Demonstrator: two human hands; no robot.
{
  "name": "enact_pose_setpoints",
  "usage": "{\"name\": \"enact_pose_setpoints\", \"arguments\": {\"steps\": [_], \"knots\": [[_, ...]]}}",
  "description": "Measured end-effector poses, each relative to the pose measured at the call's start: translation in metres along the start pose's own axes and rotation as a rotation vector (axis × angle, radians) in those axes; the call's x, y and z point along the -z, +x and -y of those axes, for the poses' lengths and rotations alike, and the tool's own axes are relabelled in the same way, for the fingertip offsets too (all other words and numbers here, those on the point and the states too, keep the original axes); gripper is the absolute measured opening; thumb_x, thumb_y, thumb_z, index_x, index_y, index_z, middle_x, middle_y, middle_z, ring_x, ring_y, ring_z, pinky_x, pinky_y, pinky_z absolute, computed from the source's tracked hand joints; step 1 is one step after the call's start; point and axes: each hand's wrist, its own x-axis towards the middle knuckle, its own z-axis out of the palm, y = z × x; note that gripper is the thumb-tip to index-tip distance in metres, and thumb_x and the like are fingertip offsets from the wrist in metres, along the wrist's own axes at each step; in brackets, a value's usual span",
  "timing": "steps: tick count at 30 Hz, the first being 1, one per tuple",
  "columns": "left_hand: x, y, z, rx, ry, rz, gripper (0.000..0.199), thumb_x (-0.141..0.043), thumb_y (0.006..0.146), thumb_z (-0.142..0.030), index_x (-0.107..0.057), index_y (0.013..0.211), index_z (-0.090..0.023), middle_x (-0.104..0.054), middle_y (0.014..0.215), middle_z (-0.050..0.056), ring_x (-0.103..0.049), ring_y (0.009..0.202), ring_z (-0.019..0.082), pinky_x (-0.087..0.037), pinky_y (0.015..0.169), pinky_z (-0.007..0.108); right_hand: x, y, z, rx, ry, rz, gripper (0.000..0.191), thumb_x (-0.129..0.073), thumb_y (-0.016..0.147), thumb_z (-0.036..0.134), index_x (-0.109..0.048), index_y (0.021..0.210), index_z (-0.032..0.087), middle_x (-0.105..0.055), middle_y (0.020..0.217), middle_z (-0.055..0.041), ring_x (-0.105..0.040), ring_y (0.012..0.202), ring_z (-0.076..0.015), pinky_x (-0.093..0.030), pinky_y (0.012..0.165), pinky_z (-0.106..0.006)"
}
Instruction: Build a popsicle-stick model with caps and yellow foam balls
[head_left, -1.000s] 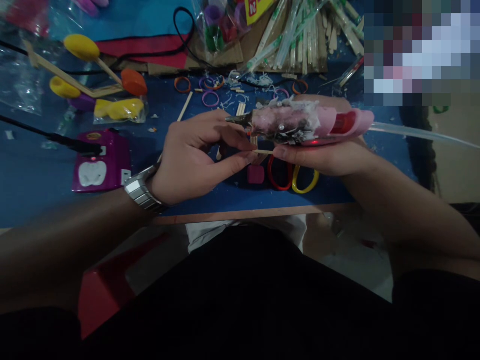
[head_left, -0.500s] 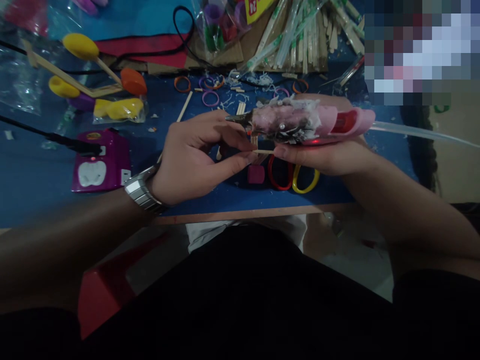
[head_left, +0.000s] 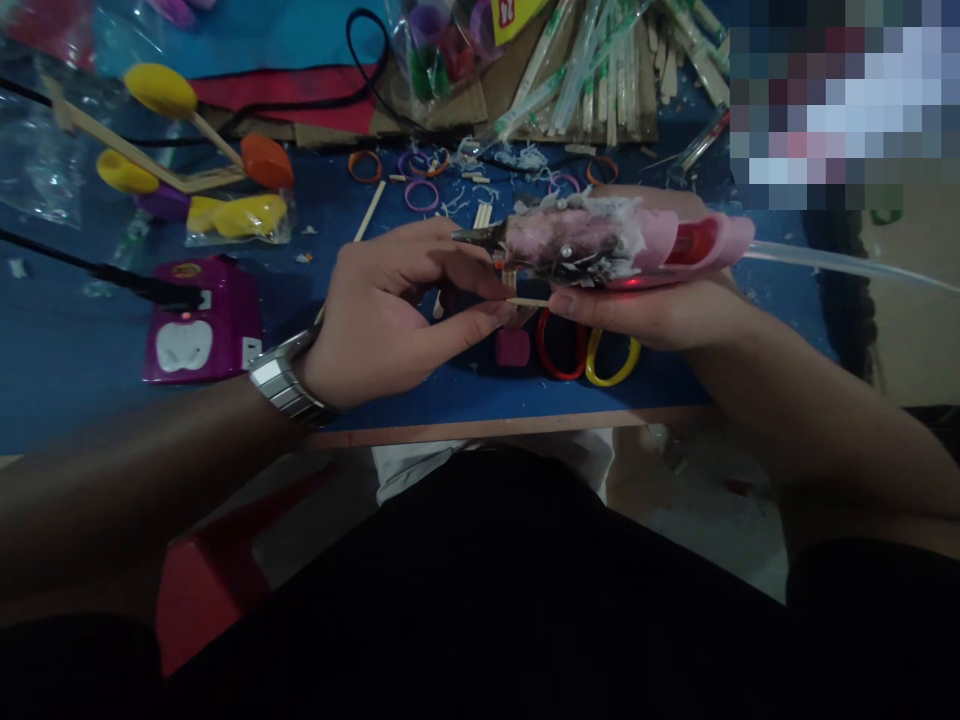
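Observation:
My left hand [head_left: 412, 310], with a metal watch on its wrist, pinches a thin wooden stick [head_left: 529, 302] between thumb and fingertips. My right hand [head_left: 652, 310] holds a pink hot glue gun [head_left: 577, 240] lying on its side, nozzle pointing left above my left fingers. A clear glue stick [head_left: 840, 262] sticks out of the gun's rear, and a small red light glows on its side. The right thumb tip meets the stick's right end. Below the hands lie scissors [head_left: 562, 350] with one red and one yellow handle, and a small magenta block [head_left: 513, 348].
A purple power socket box [head_left: 202, 320] with a plugged cable stands at left. Behind it lie yellow and orange spoon-like pieces [head_left: 161, 92] on sticks. Rubber bands [head_left: 421, 196] and glue scraps are scattered beyond my hands; bundled wooden sticks [head_left: 615, 90] lie at the back.
Almost nothing differs. The glue gun and my right thumb have shifted very slightly to the right; my left hand keeps its pinch on the stick.

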Motion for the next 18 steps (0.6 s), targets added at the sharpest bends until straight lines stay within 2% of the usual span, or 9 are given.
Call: {"name": "enact_pose_setpoints", "arguments": {"steps": [2,5,9,12,18], "knots": [[0.0,-0.0004,-0.0006,0.006,0.012,0.001,0.009,-0.093,0.105,-0.029,-0.088,0.107,-0.036,-0.087,0.103,-0.002,-0.084,0.094,0.02,-0.069,0.082,0.039,0.0003,0.0001,0.0016,-0.009,0.003,0.002,0.038,-0.099,0.084,0.056,-0.089,0.121,0.057,-0.089,0.134,0.0091,-0.084,0.131,-0.0381,-0.072,0.116,-0.059],[0.0004,-0.0003,-0.0007,0.011,0.012,0.0,0.007,-0.093,0.106,-0.031,-0.088,0.107,-0.035,-0.086,0.102,-0.002,-0.084,0.097,0.021,-0.07,0.083,0.04,0.0018,0.0009,0.0059,0.014,-0.03,0.015,0.035,-0.095,0.088,0.056,-0.089,0.122,0.06,-0.089,0.133,0.0112,-0.083,0.133,-0.0367,-0.069,0.122,-0.058],[0.001,0.001,0.0016,-0.04,0.009,0.009,0.006,-0.093,0.106,-0.033,-0.088,0.108,-0.035,-0.087,0.104,-0.003,-0.084,0.092,0.02,-0.068,0.077,0.039,0.0032,0.002,0.0086,0.018,-0.063,0.019,0.033,-0.093,0.091,0.061,-0.09,0.124,0.057,-0.089,0.14,0.0109,-0.082,0.135,-0.0375,-0.065,0.128,-0.058],[-0.0002,0.0019,0.0047,-0.039,-0.011,-0.001,0.005,-0.093,0.105,-0.033,-0.089,0.108,-0.034,-0.089,0.104,0.0,-0.083,0.09,0.021,-0.067,0.074,0.04,0.0022,0.0025,0.0071,0.027,-0.047,0.006,0.03,-0.092,0.092,0.066,-0.09,0.12,0.056,-0.09,0.132,0.0063,-0.083,0.129,-0.0376,-0.068,0.122,-0.059],[-0.0024,0.0034,0.0071,-0.098,-0.028,-0.038,0.011,-0.097,0.101,-0.034,-0.089,0.108,-0.033,-0.089,0.1,0.0,-0.081,0.084,0.019,-0.064,0.069,0.037,0.0011,0.0031,0.0084,0.05,-0.008,-0.026,0.024,-0.095,0.089,0.061,-0.09,0.111,0.056,-0.091,0.121,0.0049,-0.084,0.122,-0.0376,-0.071,0.112,-0.059]]}}
